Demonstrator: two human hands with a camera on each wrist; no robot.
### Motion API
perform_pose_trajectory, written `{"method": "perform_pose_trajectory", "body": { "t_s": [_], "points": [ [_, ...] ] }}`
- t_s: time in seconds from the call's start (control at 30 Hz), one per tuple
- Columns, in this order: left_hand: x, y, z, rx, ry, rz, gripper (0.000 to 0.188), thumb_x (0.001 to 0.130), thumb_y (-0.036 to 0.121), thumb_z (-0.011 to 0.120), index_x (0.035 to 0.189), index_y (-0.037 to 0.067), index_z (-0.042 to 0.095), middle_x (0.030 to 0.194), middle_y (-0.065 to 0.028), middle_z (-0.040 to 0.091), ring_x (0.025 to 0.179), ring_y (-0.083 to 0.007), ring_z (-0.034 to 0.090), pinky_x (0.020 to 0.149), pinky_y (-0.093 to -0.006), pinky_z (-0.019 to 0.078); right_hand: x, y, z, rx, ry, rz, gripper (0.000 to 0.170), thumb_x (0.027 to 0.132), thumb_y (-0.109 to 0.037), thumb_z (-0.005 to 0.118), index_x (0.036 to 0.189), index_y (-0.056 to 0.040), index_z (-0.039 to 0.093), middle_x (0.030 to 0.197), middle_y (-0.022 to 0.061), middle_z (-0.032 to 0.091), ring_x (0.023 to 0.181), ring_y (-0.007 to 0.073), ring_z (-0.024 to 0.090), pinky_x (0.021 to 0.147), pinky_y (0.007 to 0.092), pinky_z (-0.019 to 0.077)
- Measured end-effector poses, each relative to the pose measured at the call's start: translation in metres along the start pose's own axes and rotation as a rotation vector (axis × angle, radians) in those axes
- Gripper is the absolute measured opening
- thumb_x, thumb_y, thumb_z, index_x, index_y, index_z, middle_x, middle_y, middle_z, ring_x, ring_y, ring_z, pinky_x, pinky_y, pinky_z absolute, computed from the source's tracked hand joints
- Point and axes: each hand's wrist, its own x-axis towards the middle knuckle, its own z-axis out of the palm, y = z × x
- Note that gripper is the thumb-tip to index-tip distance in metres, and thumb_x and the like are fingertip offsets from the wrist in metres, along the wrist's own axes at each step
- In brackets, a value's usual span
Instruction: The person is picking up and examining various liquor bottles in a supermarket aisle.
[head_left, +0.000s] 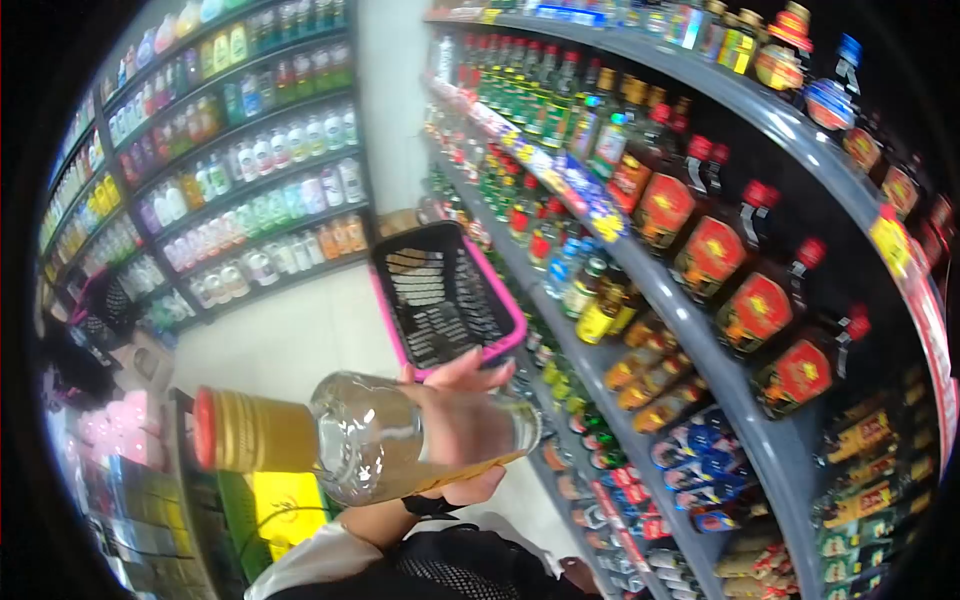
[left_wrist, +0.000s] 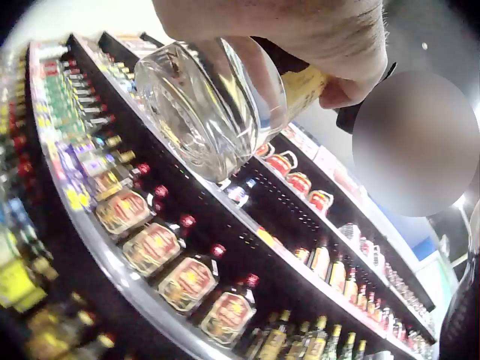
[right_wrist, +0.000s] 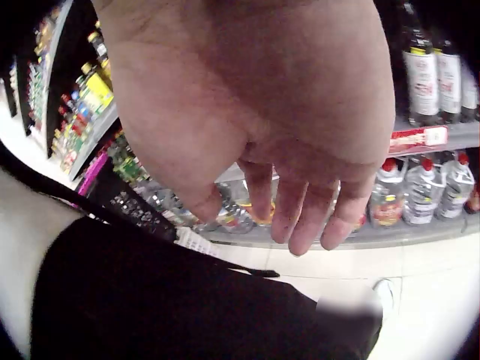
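Note:
My left hand grips a clear glass bottle, held tilted on its side. In the head view its gold cap with a red top points left, and the fingers wrap the body toward the base. The left wrist view shows the bottle's thick clear base and part of a yellow label beside the left hand. My right hand hangs palm visible in the right wrist view, fingers loosely bent, holding nothing. Behind its fingers stand large clear bottles on a low shelf.
A black basket with a pink rim stands on the floor ahead. Along the right runs a curved shelf of bottles, including dark ones with red labels. Shelves of toiletries fill the far left. Pink goods stand near left.

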Motion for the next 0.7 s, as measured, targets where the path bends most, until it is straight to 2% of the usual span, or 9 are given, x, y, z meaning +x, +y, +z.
{"method": "perform_pose_trajectory", "body": {
  "t_s": [0.03, 0.1, 0.17, 0.2, 0.23, 0.4, 0.5, 0.57, 0.7],
  "points": [
    [0.002, 0.008, -0.041, 0.105, -0.035, -0.067, 0.113, 0.073, 0.025, 0.076, 0.156, 0.016, 0.001, 0.141, -0.0200, 0.036, 0.122, -0.0335, 0.050, 0.108, -0.0561, 0.0386, 0.027, -0.022, 0.004, -0.055, 0.058, -0.040, 0.037, 0.094, -0.042, 0.061, 0.107, -0.0091, 0.069, 0.095, 0.0143, 0.072, 0.085, 0.0352, 0.069, 0.078, 0.0405, 0.0547],
    [-0.003, 0.025, -0.119, 0.161, -0.072, -0.150, 0.107, 0.072, 0.023, 0.076, 0.155, 0.012, 0.009, 0.137, -0.0184, 0.038, 0.121, -0.0319, 0.051, 0.107, -0.0545, 0.0399, 0.073, -0.092, -0.022, 0.269, 0.059, -0.050, 0.035, 0.097, -0.038, 0.058, 0.107, -0.0056, 0.067, 0.079, 0.0107, 0.069, 0.075, 0.0171, 0.066, 0.069, 0.0332, 0.0520],
    [-0.011, 0.046, -0.181, 0.322, -0.174, -0.447, 0.097, 0.071, 0.020, 0.075, 0.149, 0.005, 0.019, 0.132, -0.0168, 0.040, 0.119, -0.0299, 0.051, 0.105, -0.0509, 0.0426, 0.091, -0.215, -0.072, 0.520, 0.138, -0.034, 0.032, 0.094, -0.032, 0.065, 0.105, -0.0022, 0.066, 0.085, 0.0115, 0.069, 0.077, 0.0170, 0.065, 0.069, 0.0326, 0.0521],
    [-0.010, 0.058, -0.197, 0.333, -0.085, -0.538, 0.087, 0.068, 0.018, 0.077, 0.140, 0.000, 0.031, 0.124, -0.0152, 0.049, 0.112, -0.0280, 0.057, 0.098, -0.0459, 0.0477, 0.119, -0.240, -0.073, 0.533, 0.150, -0.113, 0.033, 0.092, -0.031, 0.067, 0.108, -0.0016, 0.066, 0.083, 0.0129, 0.070, 0.080, 0.0192, 0.068, 0.073, 0.0327, 0.0531],
    [-0.011, 0.064, -0.219, 0.345, -0.074, -0.533, 0.087, 0.068, 0.018, 0.077, 0.140, 0.000, 0.031, 0.124, -0.0152, 0.049, 0.112, -0.0280, 0.057, 0.098, -0.0459, 0.0477, 0.147, -0.263, -0.072, 0.546, 0.161, -0.192, 0.035, 0.090, -0.030, 0.069, 0.110, -0.0011, 0.067, 0.082, 0.0143, 0.070, 0.084, 0.0214, 0.070, 0.077, 0.0327, 0.0541],
    [-0.033, 0.072, -0.282, 0.514, 0.114, -0.688, 0.079, 0.063, 0.013, 0.082, 0.130, 0.000, 0.042, 0.108, -0.0116, 0.061, 0.096, -0.0226, 0.064, 0.086, -0.0370, 0.0533, 0.135, -0.515, -0.219, 0.452, 0.087, -0.748, 0.041, 0.084, -0.019, 0.076, 0.117, 0.0003, 0.063, 0.108, 0.0150, 0.068, 0.098, 0.0253, 0.067, 0.087, 0.0349, 0.0527],
    [-0.035, 0.065, -0.304, 0.384, 0.127, -0.870, 0.087, 0.065, 0.010, 0.083, 0.137, 0.000, 0.035, 0.123, -0.0114, 0.056, 0.113, -0.0194, 0.057, 0.098, -0.0353, 0.0466, 0.137, -0.597, -0.263, 0.486, -0.085, -0.997, 0.064, 0.080, -0.017, 0.079, 0.134, 0.0010, 0.049, 0.131, 0.0172, 0.057, 0.122, 0.0290, 0.057, 0.101, 0.0383, 0.0463],
    [-0.039, 0.054, -0.326, 0.490, 0.070, -0.907, 0.087, 0.065, 0.014, 0.085, 0.137, -0.001, 0.037, 0.122, -0.0129, 0.058, 0.112, -0.0211, 0.059, 0.097, -0.0355, 0.0472, 0.150, -0.640, -0.272, 0.607, -0.131, -1.056, 0.073, 0.080, -0.018, 0.079, 0.140, 0.0009, 0.042, 0.138, 0.0184, 0.051, 0.128, 0.0303, 0.052, 0.104, 0.0398, 0.0436],
    [0.014, 0.031, -0.356, 0.701, -0.136, -0.792, 0.087, 0.064, 0.018, 0.085, 0.137, 0.000, 0.041, 0.119, -0.0160, 0.062, 0.107, -0.0269, 0.064, 0.093, -0.0369, 0.0502, 0.198, -0.690, -0.262, 1.024, -0.293, -1.126, 0.092, 0.079, -0.020, 0.080, 0.149, -0.0003, 0.025, 0.151, 0.0207, 0.037, 0.138, 0.0314, 0.041, 0.110, 0.0422, 0.0389]
  ]
}}
